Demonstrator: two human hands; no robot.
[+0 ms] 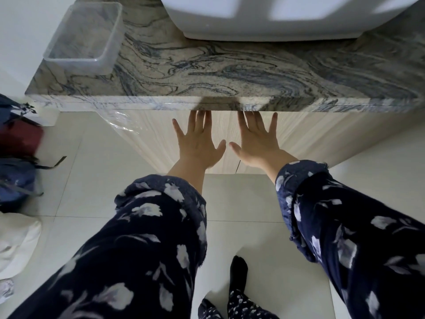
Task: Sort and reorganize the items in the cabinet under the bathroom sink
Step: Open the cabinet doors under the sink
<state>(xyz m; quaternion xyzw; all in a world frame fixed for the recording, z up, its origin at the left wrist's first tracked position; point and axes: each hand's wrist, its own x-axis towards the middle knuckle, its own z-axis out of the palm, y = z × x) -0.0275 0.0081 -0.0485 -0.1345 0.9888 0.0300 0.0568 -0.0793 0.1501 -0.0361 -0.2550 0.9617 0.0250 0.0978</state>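
Note:
The cabinet under the sink has two pale wood-grain doors, both closed, so its contents are hidden. My left hand [199, 140] lies flat with spread fingers against the left door [158, 143]. My right hand [255, 138] lies flat the same way against the right door [317, 139]. The fingertips of both hands reach up under the front edge of the marbled stone countertop [207, 72]. Neither hand holds anything.
An empty clear plastic bin [80, 58] stands on the countertop's left end. The white sink basin [264, 19] sits at the back. On the tiled floor [241, 199] at left lie a blue and red backpack [16, 157] and white bags [16, 245]. My socked foot [238, 275] stands below.

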